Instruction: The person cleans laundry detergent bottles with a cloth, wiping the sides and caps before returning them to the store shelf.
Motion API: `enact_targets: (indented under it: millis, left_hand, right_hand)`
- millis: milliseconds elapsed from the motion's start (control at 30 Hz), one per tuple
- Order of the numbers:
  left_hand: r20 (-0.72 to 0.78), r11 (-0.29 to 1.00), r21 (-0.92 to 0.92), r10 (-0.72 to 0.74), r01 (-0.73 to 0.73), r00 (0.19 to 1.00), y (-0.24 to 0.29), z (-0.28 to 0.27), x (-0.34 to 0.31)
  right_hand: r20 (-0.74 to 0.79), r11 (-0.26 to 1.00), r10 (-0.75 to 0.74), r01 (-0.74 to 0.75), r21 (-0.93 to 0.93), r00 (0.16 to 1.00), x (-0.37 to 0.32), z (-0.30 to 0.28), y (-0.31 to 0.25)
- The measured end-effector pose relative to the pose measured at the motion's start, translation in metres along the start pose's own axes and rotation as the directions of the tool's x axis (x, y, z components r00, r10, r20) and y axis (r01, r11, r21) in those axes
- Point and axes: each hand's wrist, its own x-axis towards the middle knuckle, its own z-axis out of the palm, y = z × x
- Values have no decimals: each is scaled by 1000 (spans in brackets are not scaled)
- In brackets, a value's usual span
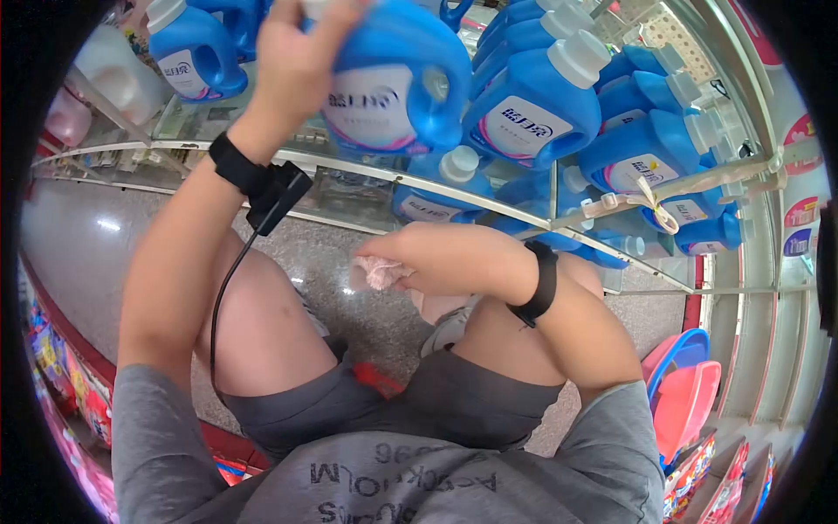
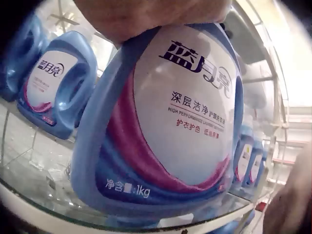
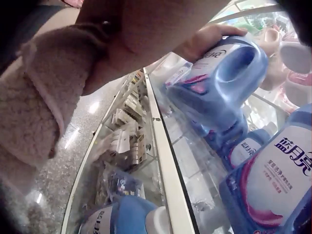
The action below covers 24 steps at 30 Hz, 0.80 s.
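My left hand grips a blue detergent bottle around its top, above the glass shelf at the upper middle of the head view. In the left wrist view the bottle shows its white label up close, with the hand over its top. The right wrist view shows the bottle tilted, its handle loop toward the camera. Below the shelf edge, over the floor, my right hand holds a crumpled pink cloth; the cloth hangs from the hand in the right wrist view.
More blue bottles stand in rows to the right on the shelf, and another stands at the left. A metal shelf edge crosses in front. Lower bottles sit on the level beneath. Red and blue basins are at the right.
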Motion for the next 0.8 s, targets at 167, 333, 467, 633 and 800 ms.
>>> enact_targets:
  millis: [167, 333, 467, 633, 800]
  left_hand:
    - [262, 979, 204, -44, -11, 964, 2, 33, -23]
    - [323, 979, 186, 21, -86, 946, 7, 77, -33]
    - [283, 979, 192, 13, -69, 959, 2, 107, -41]
    - [367, 964, 255, -24, -76, 930, 8, 107, -37]
    - [670, 952, 264, -298, 158, 679, -3, 64, -28]
  right_hand:
    - [107, 968, 227, -236, 80, 968, -3, -12, -12]
    - [115, 974, 215, -221, 41, 970, -6, -12, -19]
    - [148, 959, 276, -282, 14, 950, -5, -13, -21]
    - [141, 966, 258, -249, -75, 956, -4, -15, -16]
    - [160, 953, 304, -298, -56, 939, -6, -10, -10]
